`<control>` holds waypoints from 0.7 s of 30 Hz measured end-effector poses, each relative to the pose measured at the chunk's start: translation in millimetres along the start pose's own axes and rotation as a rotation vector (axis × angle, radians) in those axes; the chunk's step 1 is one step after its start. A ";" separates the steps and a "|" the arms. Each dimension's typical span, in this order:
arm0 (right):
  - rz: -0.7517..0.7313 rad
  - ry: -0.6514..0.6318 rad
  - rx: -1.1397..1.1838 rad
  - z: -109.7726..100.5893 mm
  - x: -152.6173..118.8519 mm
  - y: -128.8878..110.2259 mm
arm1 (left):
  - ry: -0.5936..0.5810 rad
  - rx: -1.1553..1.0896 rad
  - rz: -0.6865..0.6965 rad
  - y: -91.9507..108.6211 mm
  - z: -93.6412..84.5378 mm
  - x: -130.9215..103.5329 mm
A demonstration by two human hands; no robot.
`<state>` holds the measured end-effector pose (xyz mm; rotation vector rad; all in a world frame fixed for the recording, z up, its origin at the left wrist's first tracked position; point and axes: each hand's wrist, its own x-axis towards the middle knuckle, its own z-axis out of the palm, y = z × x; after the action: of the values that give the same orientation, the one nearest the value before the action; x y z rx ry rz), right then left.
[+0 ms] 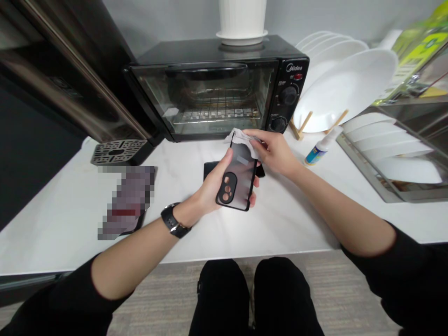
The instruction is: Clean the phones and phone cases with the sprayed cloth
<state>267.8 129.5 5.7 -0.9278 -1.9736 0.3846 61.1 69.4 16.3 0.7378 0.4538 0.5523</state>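
A translucent phone case with a black rim and a camera cutout is gripped in my left hand, thumb along its left edge and fingertips showing at its right side. My right hand pinches a light grey cloth, which drapes over the case's upper end. Beneath the case, partly covered, a flat black object lies on the white counter; its kind cannot be made out. A small spray bottle with a blue label stands to the right of my right hand.
Behind the hands stands a black toaster oven with a white pot on top. White plates lean in a wooden rack at right, near a sink holding dishes. A pixelated phone-shaped object lies left, near a drip tray.
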 end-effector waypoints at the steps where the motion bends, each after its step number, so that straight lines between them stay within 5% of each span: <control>1: 0.012 0.007 0.015 0.2 -0.2 0.8 | -0.008 -0.009 -0.029 1.1 -0.4 -0.7; 8: 0.124 -0.006 -0.177 -9.4 2.2 -0.4 | -0.084 -0.030 -0.129 -3.8 -0.1 -2.0; 14: 0.053 -0.053 0.073 -2.8 0.2 -4.6 | -0.049 -0.049 -0.066 -1.1 -1.3 -3.0; 21: 0.112 -0.035 -0.216 -11.0 1.5 -1.1 | -0.119 -0.073 -0.188 -4.3 -3.9 -4.0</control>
<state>276.0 128.8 13.3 -1.1789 -2.0285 0.2543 57.1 66.3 11.4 0.6463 0.3862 0.3447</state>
